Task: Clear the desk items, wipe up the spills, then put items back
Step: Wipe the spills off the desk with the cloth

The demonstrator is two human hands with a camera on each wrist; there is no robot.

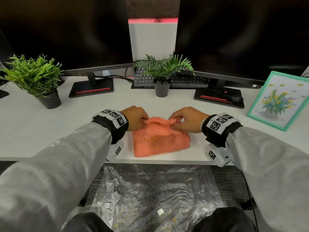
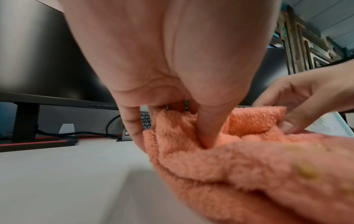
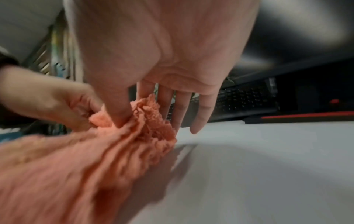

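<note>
An orange fluffy cloth [image 1: 158,139] lies on the white desk [image 1: 50,131] near its front edge, with yellow crumbs on its top. My left hand [image 1: 136,118] pinches the cloth's far left corner between thumb and fingers [image 2: 206,128]. My right hand [image 1: 185,120] pinches the far right corner, thumb pressed into the bunched cloth [image 3: 141,121]. Both far corners are lifted and gathered; the near part of the cloth [image 2: 249,174] stays flat on the desk.
Two dark monitors [image 1: 75,34] stand at the back, a keyboard [image 1: 175,79] between them. A small potted plant [image 1: 162,76] sits just beyond the cloth, a bigger plant [image 1: 36,77] at left, a framed flower picture [image 1: 279,99] at right. A plastic sheet [image 1: 150,195] covers the floor below.
</note>
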